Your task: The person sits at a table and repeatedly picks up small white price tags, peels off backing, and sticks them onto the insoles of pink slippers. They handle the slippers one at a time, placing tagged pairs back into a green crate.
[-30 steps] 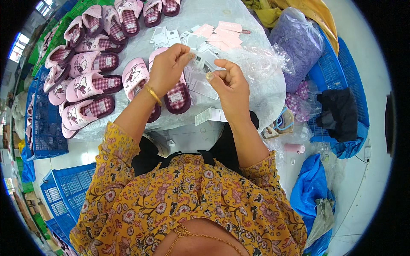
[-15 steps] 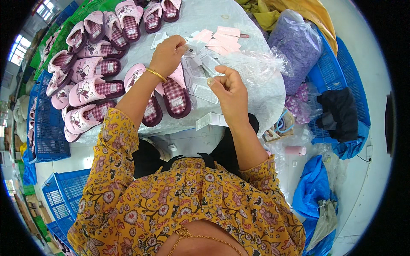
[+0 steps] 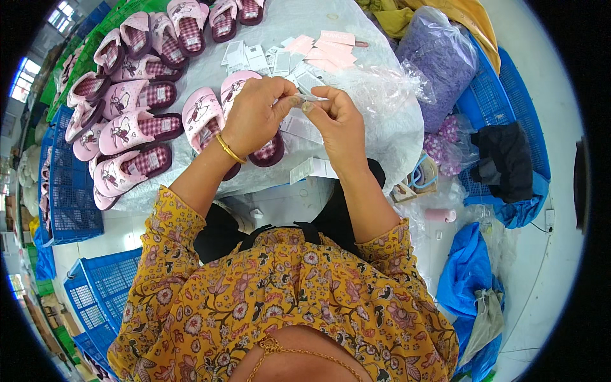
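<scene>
My left hand, with a gold bangle at the wrist, reaches over a pair of pink slippers with plum checked insoles, hiding much of the right one. Its thumb and fingers are pinched together. My right hand meets it fingertip to fingertip, thumb and forefinger closed as well. Between them they hold a small white tag, mostly covered by the fingers. White printed cards and pale pink cards lie loosely on the table just beyond my hands.
Many more pink slippers stand in rows along the left of the plastic-covered table. Clear plastic film lies at its right. A purple-filled bag and blue crates flank the right side. A white folded card overhangs the near edge.
My left hand has come right and nearer from the cards, and my right hand has risen slightly to meet it. Both now pinch the white tag. More white cards show where the left hand was.
</scene>
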{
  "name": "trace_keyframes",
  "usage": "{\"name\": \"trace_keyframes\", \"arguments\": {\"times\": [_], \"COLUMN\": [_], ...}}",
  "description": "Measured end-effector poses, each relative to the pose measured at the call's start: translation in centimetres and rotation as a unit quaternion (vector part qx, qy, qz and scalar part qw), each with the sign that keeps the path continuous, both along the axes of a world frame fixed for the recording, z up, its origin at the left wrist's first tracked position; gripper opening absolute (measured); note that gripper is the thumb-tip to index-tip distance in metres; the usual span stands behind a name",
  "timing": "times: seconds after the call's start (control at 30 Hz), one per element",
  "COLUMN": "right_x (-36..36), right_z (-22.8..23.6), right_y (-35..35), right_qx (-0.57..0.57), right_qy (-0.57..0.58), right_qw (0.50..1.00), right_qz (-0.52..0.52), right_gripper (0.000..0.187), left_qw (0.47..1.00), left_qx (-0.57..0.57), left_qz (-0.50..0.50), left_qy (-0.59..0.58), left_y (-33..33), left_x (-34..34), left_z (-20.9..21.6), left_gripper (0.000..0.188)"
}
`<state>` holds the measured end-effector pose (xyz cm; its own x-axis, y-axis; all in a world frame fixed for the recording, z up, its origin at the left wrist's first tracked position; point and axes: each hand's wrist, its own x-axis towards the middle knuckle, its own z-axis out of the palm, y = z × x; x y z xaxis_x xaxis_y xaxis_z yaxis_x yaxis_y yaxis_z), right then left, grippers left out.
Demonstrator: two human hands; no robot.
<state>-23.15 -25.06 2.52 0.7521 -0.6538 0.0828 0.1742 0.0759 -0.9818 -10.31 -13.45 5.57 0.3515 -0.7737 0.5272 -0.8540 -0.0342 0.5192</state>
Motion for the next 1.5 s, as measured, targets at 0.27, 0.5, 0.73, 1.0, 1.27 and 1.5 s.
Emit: {"name": "trace_keyframes", "arguments": {"times": [0.27, 0.5, 0.73, 1.0, 1.27, 1.5], "right_x": [-1.6, -4.5, -6.9, -4.0, 0.4, 6.1], "right_z": [-0.3, -1.5, -1.1, -1.8, 0.1, -3.6], "right_y": [0.8, 3.5, 5.7, 7.9, 8.6, 7.5], "right_qx": [0.014, 0.020, -0.163, -0.010, -0.120, -0.129], "right_qy": [0.044, 0.094, 0.220, 0.167, 0.112, 0.137], "right_qw": [0.998, 0.989, 0.948, 0.954, 0.971, 0.979], "right_qz": [0.043, 0.116, 0.163, 0.249, 0.175, 0.082], "right_gripper": [0.023, 0.022, 0.029, 0.015, 0.011, 0.013], "left_qw": [0.950, 0.925, 0.976, 0.984, 0.995, 0.980], "left_qx": [0.036, 0.063, 0.068, 0.011, -0.091, 0.056], "left_qz": [-0.093, -0.136, -0.057, -0.041, 0.036, 0.042], "left_qy": [0.296, 0.350, 0.199, 0.171, -0.011, -0.188], "left_y": [2.9, 5.8, 10.0, 12.6, 12.7, 9.5], "left_x": [-0.2, -2.5, -3.9, -4.0, 2.7, 7.2], "left_z": [-1.3, -3.5, -3.8, -5.0, -4.2, -5.7], "left_gripper": [0.015, 0.013, 0.015, 0.007, 0.022, 0.015]}}
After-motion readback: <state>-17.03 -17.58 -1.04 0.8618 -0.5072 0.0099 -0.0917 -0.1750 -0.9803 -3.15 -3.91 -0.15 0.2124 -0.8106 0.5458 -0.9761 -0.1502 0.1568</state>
